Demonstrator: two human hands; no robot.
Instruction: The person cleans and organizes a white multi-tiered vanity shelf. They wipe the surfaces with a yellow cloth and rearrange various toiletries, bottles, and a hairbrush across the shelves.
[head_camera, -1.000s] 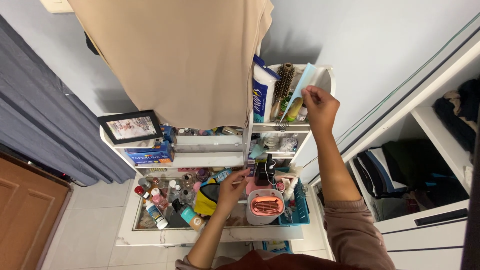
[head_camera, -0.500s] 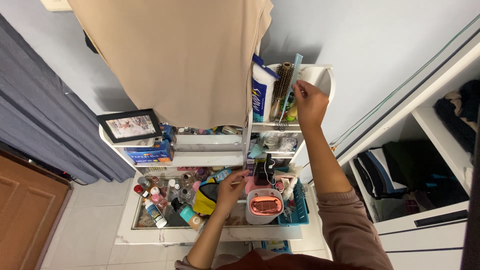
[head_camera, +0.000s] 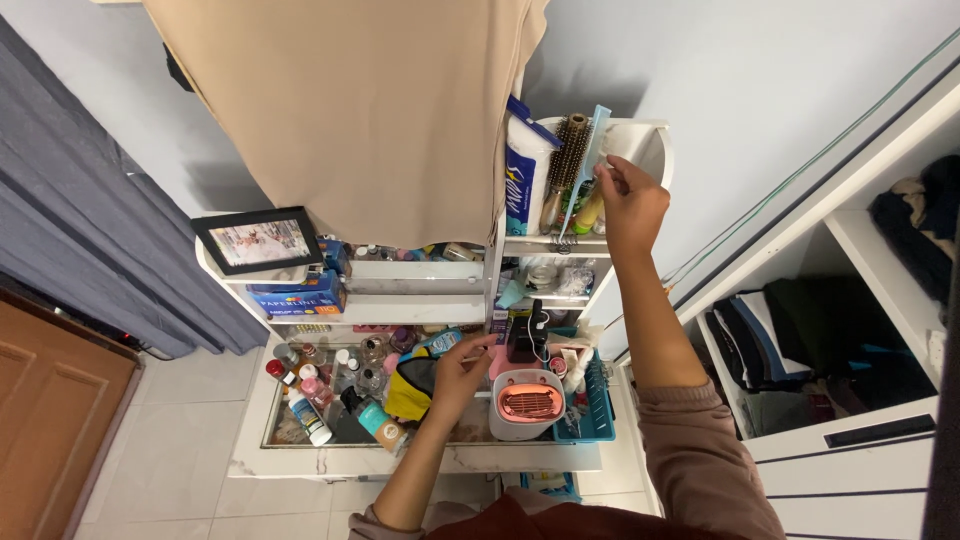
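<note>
My right hand (head_camera: 632, 205) is raised at the top shelf (head_camera: 655, 135) of a white rack. Its fingertips pinch a light blue comb (head_camera: 593, 140) that stands upright next to a round bristle brush (head_camera: 568, 150) and a blue-and-white packet (head_camera: 522, 185). My left hand (head_camera: 458, 378) is lower down, over the cluttered marble-topped table (head_camera: 330, 462). It holds a small thin stick (head_camera: 476, 357) between its fingers, just above a yellow and black pouch (head_camera: 408, 392).
A beige cloth (head_camera: 370, 110) hangs over the rack. A framed photo (head_camera: 257, 241), a blue box (head_camera: 295, 298), several bottles (head_camera: 310, 395), a pink and white mini fan (head_camera: 527, 403) and a teal basket (head_camera: 600, 405) crowd the shelves. At the right is an open wardrobe (head_camera: 830, 330), at the left a grey curtain (head_camera: 90, 230).
My right hand brought the comb from a tilt in the air down into the top shelf, where it now stands upright. My left hand has barely moved.
</note>
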